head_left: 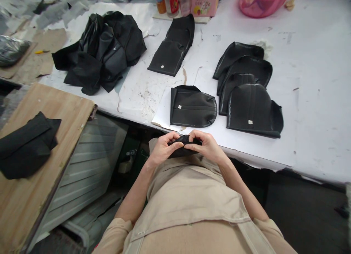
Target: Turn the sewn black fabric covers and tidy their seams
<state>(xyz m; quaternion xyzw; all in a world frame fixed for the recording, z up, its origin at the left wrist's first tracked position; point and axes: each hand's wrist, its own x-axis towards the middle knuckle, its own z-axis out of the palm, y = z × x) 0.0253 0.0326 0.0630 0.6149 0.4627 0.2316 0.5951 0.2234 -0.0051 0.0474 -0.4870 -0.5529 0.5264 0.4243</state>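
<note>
The grip is narrow on both sides, left hand (pixel 161 148) and right hand (pixel 208 147) pinching the black piece (pixel 179 152) that lies directly between them, its visible length running hand to hand, neither nearer, beside the tabletop (pixel 309 107) edge.

2 bare hands in front of the waist, close together. Left hand (pixel 162 148) and right hand (pixel 206 146) both pinching, fingers (pixel 170 137) curled, 2 thumbs (pixel 177 146) pointing inward at each other. Forearms (pixel 138 191) angled inward, elbows bent, spread wider than hands.
</note>
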